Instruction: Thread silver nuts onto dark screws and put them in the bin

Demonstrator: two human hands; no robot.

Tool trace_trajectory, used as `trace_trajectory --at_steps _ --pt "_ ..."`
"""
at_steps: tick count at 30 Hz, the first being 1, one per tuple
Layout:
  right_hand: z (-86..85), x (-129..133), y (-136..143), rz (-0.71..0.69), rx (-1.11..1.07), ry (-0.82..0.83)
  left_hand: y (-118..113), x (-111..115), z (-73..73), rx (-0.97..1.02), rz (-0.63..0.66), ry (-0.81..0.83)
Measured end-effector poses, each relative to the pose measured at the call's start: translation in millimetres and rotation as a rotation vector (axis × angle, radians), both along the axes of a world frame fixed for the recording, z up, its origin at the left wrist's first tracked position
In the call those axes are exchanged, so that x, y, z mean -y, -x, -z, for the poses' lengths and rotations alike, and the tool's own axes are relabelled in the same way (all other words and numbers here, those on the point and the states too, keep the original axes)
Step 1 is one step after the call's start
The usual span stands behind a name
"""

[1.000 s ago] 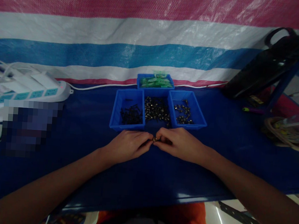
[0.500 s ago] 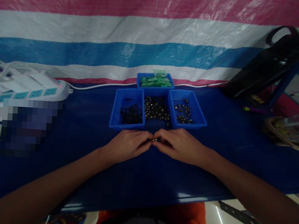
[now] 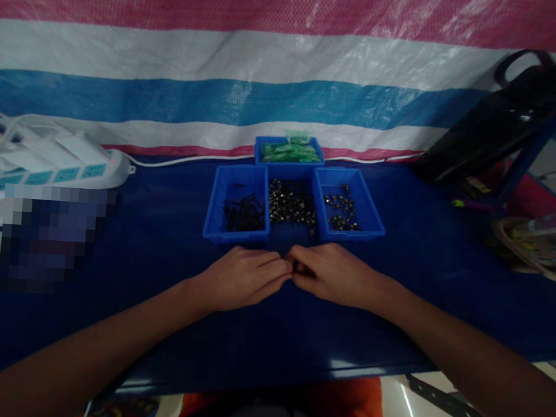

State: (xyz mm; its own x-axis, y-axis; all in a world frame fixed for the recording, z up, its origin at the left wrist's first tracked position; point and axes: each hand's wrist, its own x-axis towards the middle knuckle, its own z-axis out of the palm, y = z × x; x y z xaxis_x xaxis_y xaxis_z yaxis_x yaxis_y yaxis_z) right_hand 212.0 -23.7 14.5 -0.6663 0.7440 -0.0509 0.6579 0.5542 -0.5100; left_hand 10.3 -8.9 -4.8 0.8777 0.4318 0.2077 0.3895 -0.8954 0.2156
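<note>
My left hand (image 3: 249, 278) and my right hand (image 3: 330, 272) meet fingertip to fingertip over the blue table, just in front of several small bins. Both are closed in a pinch, and whatever lies between the fingertips is hidden now. The left blue bin (image 3: 214, 201) holds dark, thin screw-like pieces (image 3: 246, 212). Between the bins lies a pile of small dark and shiny metal parts (image 3: 292, 203). In the right blue bin (image 3: 370, 218) are several shiny metal pieces (image 3: 342, 206). Behind them a back blue bin (image 3: 258, 150) contains green plastic packets (image 3: 291, 151).
At the left are a white power strip (image 3: 119, 169) with plugs and a blurred-out patch. A black bottle (image 3: 498, 122) leans at the right, near a woven basket (image 3: 513, 247). Striped plastic sheeting (image 3: 219, 103) hangs behind the blue table (image 3: 162, 226).
Both hands have shifted slightly toward me. The left fingertips now overlap the right ones, covering the small brass-coloured piece that showed between them before.
</note>
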Motion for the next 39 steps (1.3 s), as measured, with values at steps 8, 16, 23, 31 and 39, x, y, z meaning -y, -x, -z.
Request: trace_trajectory --at_steps 8,16,23,31,39 --pt "-1.3 0 -4 0.090 -0.086 -0.022 0 -2 -3.7 0.052 -0.165 0.092" --pt "-4.7 2 0 0.021 -0.225 -0.062 -1 -5 -1.7 0.089 -0.118 0.182" --pt "-10.6 7 -1 -0.029 -0.191 -0.353 -1 -4 -2.9 0.065 -0.134 0.118" --pt "-23.4 -28 -38 0.508 -0.006 -0.795 -2 -2 -0.1 -0.102 -0.076 -0.147" --pt "-19.2 3 -11 0.409 0.267 -0.595 1 -3 1.5 -0.136 -0.038 -0.279"
